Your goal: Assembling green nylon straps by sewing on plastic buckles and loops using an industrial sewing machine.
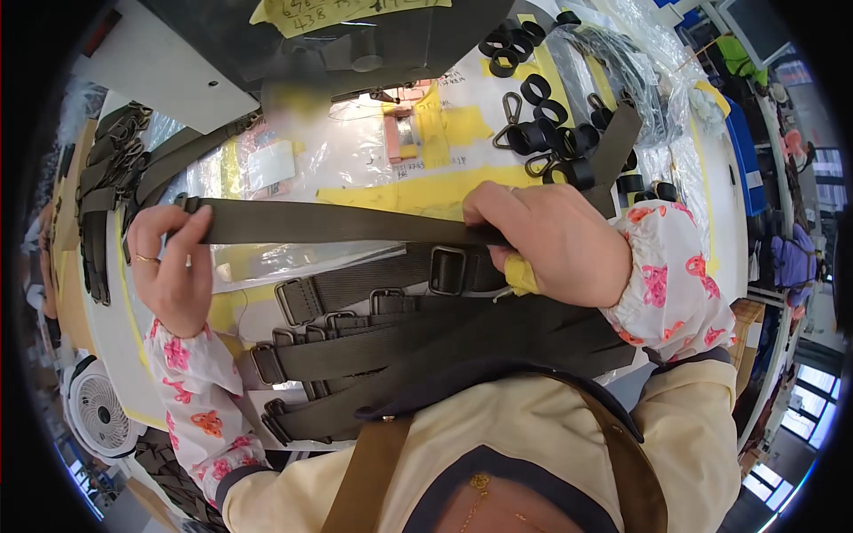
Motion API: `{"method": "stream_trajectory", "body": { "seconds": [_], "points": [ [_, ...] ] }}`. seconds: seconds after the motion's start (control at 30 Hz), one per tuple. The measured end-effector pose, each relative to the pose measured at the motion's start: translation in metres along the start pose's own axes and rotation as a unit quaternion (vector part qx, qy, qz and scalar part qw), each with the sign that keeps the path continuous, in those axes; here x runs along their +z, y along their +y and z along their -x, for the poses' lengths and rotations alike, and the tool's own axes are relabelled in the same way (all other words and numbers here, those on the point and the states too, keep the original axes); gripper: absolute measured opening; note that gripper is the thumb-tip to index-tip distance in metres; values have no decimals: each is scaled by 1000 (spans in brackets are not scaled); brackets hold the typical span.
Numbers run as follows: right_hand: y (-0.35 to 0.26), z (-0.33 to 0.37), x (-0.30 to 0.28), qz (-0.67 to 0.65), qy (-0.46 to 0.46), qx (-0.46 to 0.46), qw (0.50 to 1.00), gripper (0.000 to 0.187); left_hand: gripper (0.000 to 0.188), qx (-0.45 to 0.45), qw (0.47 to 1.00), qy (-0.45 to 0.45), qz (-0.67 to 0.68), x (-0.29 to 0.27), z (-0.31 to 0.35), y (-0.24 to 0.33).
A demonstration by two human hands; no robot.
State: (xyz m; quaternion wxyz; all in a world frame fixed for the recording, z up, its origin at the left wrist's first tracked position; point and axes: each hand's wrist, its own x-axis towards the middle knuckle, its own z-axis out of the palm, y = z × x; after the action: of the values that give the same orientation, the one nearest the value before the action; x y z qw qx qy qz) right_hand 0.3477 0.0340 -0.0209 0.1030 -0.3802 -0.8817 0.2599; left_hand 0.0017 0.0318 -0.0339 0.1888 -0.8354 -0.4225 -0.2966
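Observation:
An olive-green webbing strap stretches flat between both hands above the sewing table. My left hand pinches its left end between thumb and fingers. My right hand grips the strap's right part, with a yellow wrap on one finger. Below the hands lies a pile of finished olive straps with metal buckles across my lap and the table's near edge. Both forearms wear white floral sleeve covers.
A sewing machine stands at the back centre over a yellow-taped work surface. Black plastic rings and metal clips lie at the back right. More straps hang at the left. A small white fan sits low left.

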Motion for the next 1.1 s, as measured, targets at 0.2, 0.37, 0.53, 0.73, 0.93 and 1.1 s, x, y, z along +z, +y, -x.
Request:
{"method": "stream_trajectory", "body": {
  "seconds": [0.2,0.37,0.53,0.73,0.93,1.1],
  "points": [
    [46,-24,-25,153,154,21,976,31,42,-91,981,-110,-129,-2,61,-55],
    [65,-23,-18,273,142,54,950,19,46,-78,971,-221,-50,-13,3,-7],
    [61,-28,-15,350,116,41,929,8,36,-20,935,-263,236,35,-48,62],
    [54,-25,-19,459,101,23,882,6,30,-58,895,-298,325,72,-65,67],
    [31,-37,-17,-5,170,-99,980,26,24,-151,824,-231,495,84,-59,62],
    [43,-53,17,-28,267,-123,955,23,10,-227,749,-183,596,85,-58,63]
  ]
}}
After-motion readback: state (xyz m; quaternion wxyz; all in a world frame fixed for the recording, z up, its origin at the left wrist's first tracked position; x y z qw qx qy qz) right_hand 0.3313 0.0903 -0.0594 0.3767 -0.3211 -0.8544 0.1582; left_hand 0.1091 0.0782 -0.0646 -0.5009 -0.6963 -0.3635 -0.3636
